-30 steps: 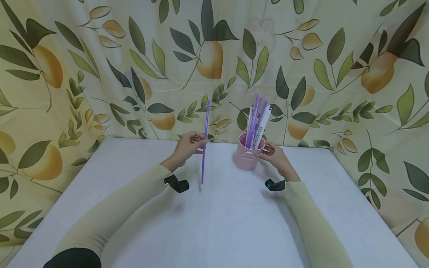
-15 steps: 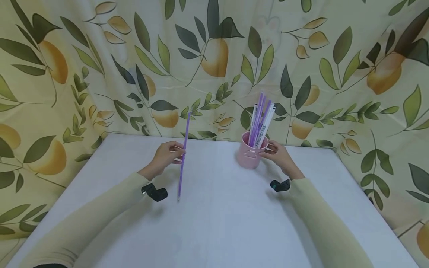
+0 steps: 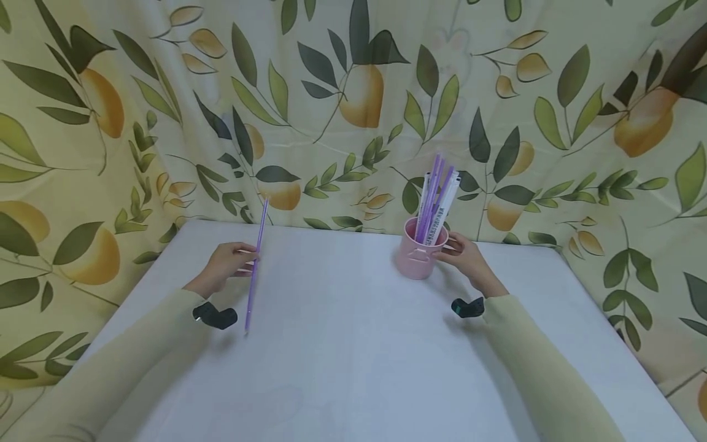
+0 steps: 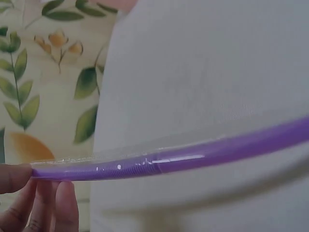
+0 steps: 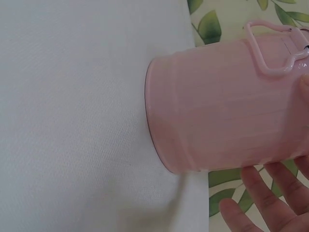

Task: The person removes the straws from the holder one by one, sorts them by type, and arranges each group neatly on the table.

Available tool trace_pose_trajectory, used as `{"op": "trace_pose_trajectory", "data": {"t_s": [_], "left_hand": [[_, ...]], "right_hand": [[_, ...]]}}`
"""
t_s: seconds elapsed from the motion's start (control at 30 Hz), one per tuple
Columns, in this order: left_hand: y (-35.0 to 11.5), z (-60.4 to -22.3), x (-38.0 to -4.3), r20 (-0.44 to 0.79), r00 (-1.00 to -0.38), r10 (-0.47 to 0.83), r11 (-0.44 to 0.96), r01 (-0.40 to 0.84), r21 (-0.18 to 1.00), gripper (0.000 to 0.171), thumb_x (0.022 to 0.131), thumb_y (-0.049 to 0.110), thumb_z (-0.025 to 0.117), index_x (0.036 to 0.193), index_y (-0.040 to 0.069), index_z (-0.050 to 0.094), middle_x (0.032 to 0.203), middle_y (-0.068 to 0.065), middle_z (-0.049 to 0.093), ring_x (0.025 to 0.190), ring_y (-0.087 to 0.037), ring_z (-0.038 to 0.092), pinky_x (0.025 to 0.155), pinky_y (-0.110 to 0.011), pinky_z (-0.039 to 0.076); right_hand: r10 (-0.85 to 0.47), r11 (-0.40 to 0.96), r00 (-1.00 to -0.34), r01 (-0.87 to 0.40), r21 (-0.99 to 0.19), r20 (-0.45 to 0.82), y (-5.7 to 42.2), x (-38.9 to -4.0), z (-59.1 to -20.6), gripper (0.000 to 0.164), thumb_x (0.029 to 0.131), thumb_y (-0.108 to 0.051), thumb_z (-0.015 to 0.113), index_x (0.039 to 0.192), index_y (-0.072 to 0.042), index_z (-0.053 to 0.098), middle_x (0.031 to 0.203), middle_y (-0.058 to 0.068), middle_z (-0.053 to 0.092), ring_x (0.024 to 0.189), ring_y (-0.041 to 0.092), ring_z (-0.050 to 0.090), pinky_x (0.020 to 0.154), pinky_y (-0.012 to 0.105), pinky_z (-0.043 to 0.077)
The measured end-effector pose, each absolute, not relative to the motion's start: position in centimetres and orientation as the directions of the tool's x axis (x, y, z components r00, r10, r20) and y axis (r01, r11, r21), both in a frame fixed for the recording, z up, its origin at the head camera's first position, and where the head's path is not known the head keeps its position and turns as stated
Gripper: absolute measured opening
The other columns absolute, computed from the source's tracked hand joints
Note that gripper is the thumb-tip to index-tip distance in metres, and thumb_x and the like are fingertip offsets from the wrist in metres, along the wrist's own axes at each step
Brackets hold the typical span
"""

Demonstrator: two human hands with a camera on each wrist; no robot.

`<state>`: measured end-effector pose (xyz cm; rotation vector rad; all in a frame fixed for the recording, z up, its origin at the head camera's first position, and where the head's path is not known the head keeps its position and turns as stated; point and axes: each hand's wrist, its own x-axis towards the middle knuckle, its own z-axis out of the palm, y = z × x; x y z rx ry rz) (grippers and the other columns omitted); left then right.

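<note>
My left hand [image 3: 223, 265] pinches a purple drinking straw [image 3: 252, 287] in a clear wrapper, held over the left part of the table. The left wrist view shows the straw's ribbed bend [image 4: 123, 168] close to the thumb and fingertips. On the right, a small pink pail [image 3: 413, 263] stands at the back of the table, filled with several purple straws [image 3: 432, 205] and white printed wrappers [image 3: 442, 212]. My right hand [image 3: 468, 263] grips the pail's right side near the rim. A pink wire handle [image 5: 277, 72] shows on the pail in the right wrist view.
A white cloth covers the table [image 3: 342, 344]. Behind it hangs a curtain [image 3: 331, 153] printed with fruit and leaves, close to the table's back edge. Each wrist carries a small black camera, the left one [image 3: 215, 316] and the right one [image 3: 467, 307].
My left hand has carried the straw leftward, away from the pail. The right hand has stayed on the pail, while the whole head view has shifted slightly.
</note>
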<state>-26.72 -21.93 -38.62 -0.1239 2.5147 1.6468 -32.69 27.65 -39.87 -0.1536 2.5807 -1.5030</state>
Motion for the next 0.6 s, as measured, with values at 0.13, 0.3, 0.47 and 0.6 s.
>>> {"op": "trace_pose_trajectory", "data": {"t_s": [0.13,0.3,0.47,0.6], "left_hand": [[-23.9,-39.1,-26.6,-0.170,-0.985,-0.010,0.424,-0.158,0.892,0.039,0.095,0.013,0.052,0.125,-0.012,0.049,0.109,-0.020,0.064,0.073,-0.003,0.060,0.073,-0.024,0.057],[-25.6,-40.1,-26.9,-0.221,-0.975,-0.028,0.430,-0.211,0.878,0.040,0.094,0.011,0.054,0.124,-0.014,0.050,0.084,0.002,0.065,0.068,-0.001,0.059,0.067,-0.019,0.055],[-26.8,-41.5,-27.3,-0.245,-0.968,-0.048,0.473,-0.238,0.848,0.040,0.091,0.011,0.058,0.121,-0.015,0.052,0.083,0.002,0.064,0.066,-0.001,0.059,0.064,-0.017,0.054],[-27.1,-42.4,-27.5,-0.244,-0.967,-0.070,0.534,-0.243,0.809,0.036,0.089,0.011,0.060,0.117,-0.013,0.057,0.093,-0.008,0.063,0.068,-0.003,0.057,0.065,-0.018,0.054]], "right_hand": [[-0.164,0.493,-0.983,-0.010,-0.870,-0.081,27.6,-32.8,-39.8,0.082,0.086,-0.030,0.068,0.149,-0.006,0.020,0.152,0.023,0.026,0.137,0.044,0.031,0.111,0.056,0.028],[-0.174,0.486,-0.982,-0.023,-0.873,-0.071,27.8,-32.8,-39.9,0.081,0.086,-0.027,0.068,0.148,-0.005,0.022,0.151,0.024,0.029,0.136,0.043,0.032,0.112,0.055,0.029],[-0.178,0.484,-0.982,-0.029,-0.875,-0.066,27.6,-32.8,-39.9,0.079,0.088,-0.024,0.067,0.149,-0.005,0.020,0.150,0.024,0.029,0.136,0.044,0.032,0.111,0.054,0.029],[-0.177,0.480,-0.982,-0.024,-0.877,-0.070,27.6,-32.7,-39.8,0.079,0.088,-0.021,0.066,0.149,-0.005,0.019,0.150,0.025,0.028,0.135,0.045,0.032,0.111,0.055,0.029]]}}
